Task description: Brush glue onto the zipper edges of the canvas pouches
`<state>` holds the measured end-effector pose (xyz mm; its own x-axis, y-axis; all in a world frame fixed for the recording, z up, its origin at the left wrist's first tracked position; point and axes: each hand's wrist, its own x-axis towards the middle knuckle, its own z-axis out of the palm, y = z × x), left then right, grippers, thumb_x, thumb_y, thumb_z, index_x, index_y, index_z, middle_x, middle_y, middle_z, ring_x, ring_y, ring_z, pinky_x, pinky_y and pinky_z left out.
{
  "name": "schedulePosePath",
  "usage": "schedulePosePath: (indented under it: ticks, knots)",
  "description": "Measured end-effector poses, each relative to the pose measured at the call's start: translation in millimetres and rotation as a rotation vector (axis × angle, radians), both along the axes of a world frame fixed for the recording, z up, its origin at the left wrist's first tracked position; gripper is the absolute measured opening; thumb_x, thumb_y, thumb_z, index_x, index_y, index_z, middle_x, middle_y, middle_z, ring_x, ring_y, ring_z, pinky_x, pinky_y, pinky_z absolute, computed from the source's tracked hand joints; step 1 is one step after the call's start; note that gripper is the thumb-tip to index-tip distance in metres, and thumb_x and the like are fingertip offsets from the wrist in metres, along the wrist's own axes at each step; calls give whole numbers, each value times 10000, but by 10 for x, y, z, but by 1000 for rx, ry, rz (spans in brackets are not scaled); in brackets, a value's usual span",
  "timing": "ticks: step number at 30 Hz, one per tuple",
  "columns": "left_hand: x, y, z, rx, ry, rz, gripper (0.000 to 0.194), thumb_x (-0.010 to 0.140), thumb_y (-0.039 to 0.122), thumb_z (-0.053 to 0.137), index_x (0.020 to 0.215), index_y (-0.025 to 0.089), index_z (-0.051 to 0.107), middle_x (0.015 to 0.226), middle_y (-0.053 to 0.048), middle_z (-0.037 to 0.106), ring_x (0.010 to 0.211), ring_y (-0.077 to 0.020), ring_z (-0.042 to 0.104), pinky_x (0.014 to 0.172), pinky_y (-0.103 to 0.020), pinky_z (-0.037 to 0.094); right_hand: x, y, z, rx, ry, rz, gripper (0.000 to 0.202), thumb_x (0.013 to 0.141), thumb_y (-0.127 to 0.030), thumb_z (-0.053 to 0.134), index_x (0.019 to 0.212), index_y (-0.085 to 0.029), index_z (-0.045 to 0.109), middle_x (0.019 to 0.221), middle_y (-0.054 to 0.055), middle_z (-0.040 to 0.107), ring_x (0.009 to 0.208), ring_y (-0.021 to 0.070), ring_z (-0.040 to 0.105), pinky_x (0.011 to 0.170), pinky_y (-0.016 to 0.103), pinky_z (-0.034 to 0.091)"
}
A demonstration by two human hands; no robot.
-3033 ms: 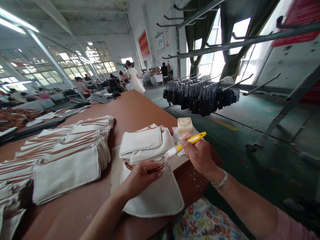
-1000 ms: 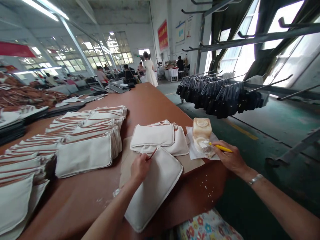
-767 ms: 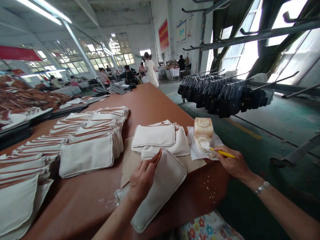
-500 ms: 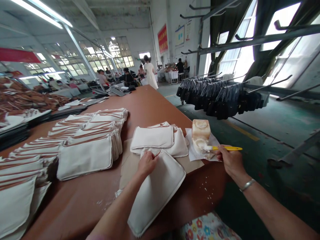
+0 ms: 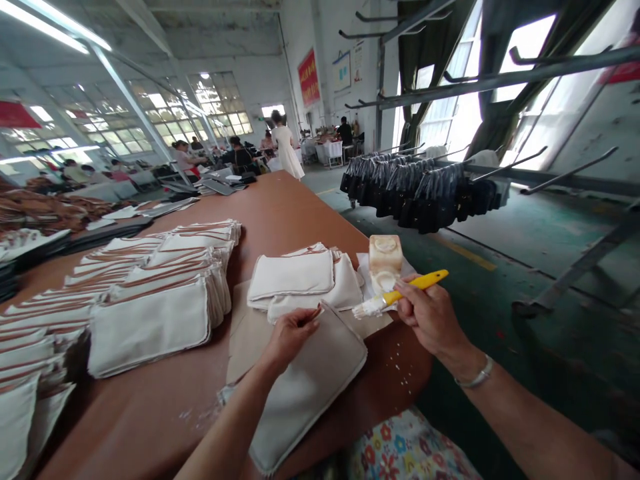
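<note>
My left hand (image 5: 291, 337) pinches the upper corner of a white fabric panel (image 5: 313, 380) that slants down toward my lap. In my right hand (image 5: 433, 317) is a yellow-handled brush (image 5: 417, 285), its bristles thick with white paste, held above the table beside the panel. Behind the brush stands a stained, cut-open plastic container (image 5: 385, 253) with white paste about its mouth, resting on white paper. A small pile of white panels (image 5: 293, 275) lies just beyond my left hand, on a sheet of brown cardboard (image 5: 250, 340).
Long rows of stacked white panels with brown edges (image 5: 150, 323) fill the table's left side. The brown table (image 5: 280, 200) runs away from me. At right, a metal rack (image 5: 465, 83) juts out, with black bags (image 5: 420, 200) hanging beyond the table. Several people work farther back.
My right hand has lifted the brush from the paste container and brought it left toward the panel. My left hand keeps its pinch on the panel's corner. The view has turned slightly right.
</note>
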<state>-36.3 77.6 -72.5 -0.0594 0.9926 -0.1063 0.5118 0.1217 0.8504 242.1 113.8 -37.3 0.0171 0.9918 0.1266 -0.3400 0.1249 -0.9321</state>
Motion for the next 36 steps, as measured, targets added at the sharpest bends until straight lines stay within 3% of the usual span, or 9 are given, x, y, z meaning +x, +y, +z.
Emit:
schedulePosePath:
  ticks: [6,11,15,19,22,26,31,33,36]
  knots:
    - [241,-338,262,147,-147,-140,288,841,359,704,1062,193,786,933,-57,678,874,-185,611,765,-273,485,-252,-49,169,73,-59,123,240,860,-380,705,789,-189,578,464,-77,449,404,85,350,390,206,275]
    - [335,-421,311,177,-136,-222,271,884,370,671,1056,189,775,894,-52,653,838,-175,592,720,-257,476,-185,-95,245,228,-275,-31,238,925,-381,645,779,-198,599,499,-57,491,472,118,456,482,239,377]
    - [388,-458,321,198,-111,-230,261,908,385,643,996,168,759,882,-54,668,811,-171,602,702,-254,474,-100,-207,295,227,-298,29,227,936,-391,636,813,-201,613,495,-63,489,444,120,445,487,253,389]
    - [464,-582,308,405,110,-201,201,945,334,608,926,184,740,784,-22,608,713,-130,574,635,-222,441,-23,-184,287,252,-375,-33,238,930,-397,635,803,-196,620,515,-46,519,474,127,478,514,255,412]
    - [512,-699,364,610,330,-296,156,972,262,577,993,196,717,804,-22,617,711,-118,584,640,-218,435,55,-127,336,216,-281,-76,234,905,-403,666,816,-195,606,509,-55,495,449,113,426,445,235,344]
    - [527,-768,519,835,671,-402,95,965,232,594,958,188,678,772,-16,617,690,-129,574,617,-244,408,74,-177,450,128,-109,127,227,867,-379,698,811,-199,572,465,-87,433,407,86,337,409,216,267]
    - [470,-751,604,883,902,-454,53,943,214,622,893,197,624,763,-9,591,677,-149,543,604,-279,377,181,-324,542,86,-192,456,168,845,-298,691,770,-175,604,495,-74,435,433,75,345,422,216,237]
    - [458,-750,595,880,938,-476,67,953,211,603,889,196,611,767,-10,587,683,-155,537,608,-286,372,250,-343,564,96,-200,450,152,841,-282,699,775,-173,615,514,-72,435,445,75,343,427,219,236]
    - [463,-756,581,884,965,-506,113,980,244,563,887,194,604,762,-12,583,683,-160,531,605,-292,361,257,-356,568,149,-171,313,141,869,-295,682,814,-181,620,519,-73,442,453,81,349,437,223,250]
